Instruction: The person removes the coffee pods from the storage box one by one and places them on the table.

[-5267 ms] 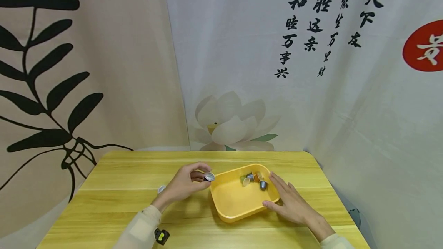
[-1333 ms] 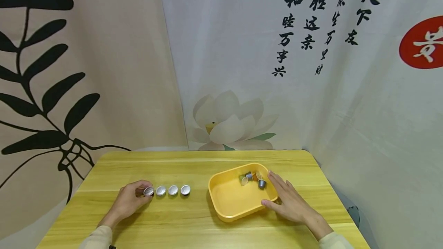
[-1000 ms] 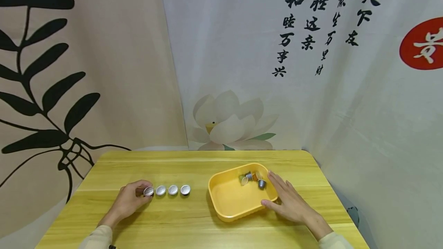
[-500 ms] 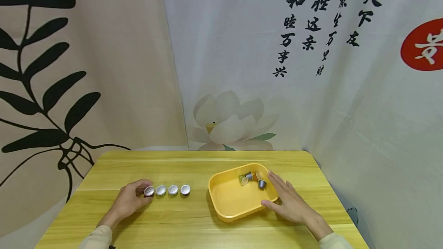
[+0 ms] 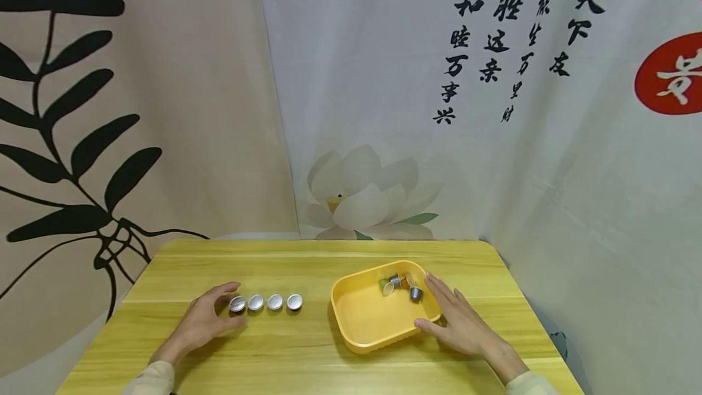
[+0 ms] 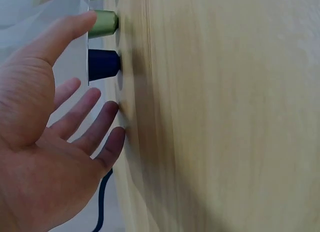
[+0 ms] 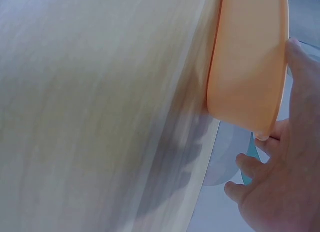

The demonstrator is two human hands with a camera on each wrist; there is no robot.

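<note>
The dark blue capsule (image 6: pixel 102 65) is standing upright on the table (image 5: pixel 307 361), long axis vertical, silver top facing the ceiling, narrow end down. Three more capsules (image 5: pixel 275 302) are continuing its row rightward. The yellow tray (image 5: pixel 367 325) is holding a jumbled cluster of pods (image 5: pixel 415 294) toward its far right corner. The left hand (image 5: pixel 202 322) is gripping nothing; that blue capsule is sitting between its parted thumb and fingers. The right hand (image 5: pixel 460 325) is resting straight fingers against the tray's rim.
</note>
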